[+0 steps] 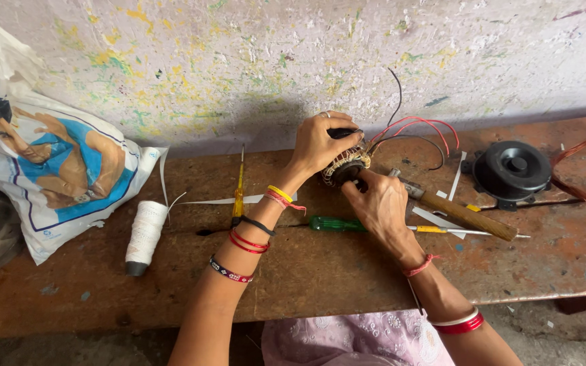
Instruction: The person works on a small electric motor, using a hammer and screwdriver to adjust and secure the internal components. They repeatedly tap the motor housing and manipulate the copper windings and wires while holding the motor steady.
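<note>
A small round motor winding [347, 165] with copper coils and pale binding thread stands on the wooden bench [320, 271] near the wall. My left hand [320, 142] grips it from the top and left side. My right hand [379, 203] presses against its lower right side with the fingers curled at the coil. Red and black wires [418, 132] run out of the winding to the right.
A wooden-handled tool [466, 215] and a green-handled screwdriver [337, 224] lie by my right hand, a yellow screwdriver [239, 193] and a white thread spool [145, 234] to the left. A black round motor cover [512, 171], copper wire [581, 190] and a printed bag [55, 159] are also here.
</note>
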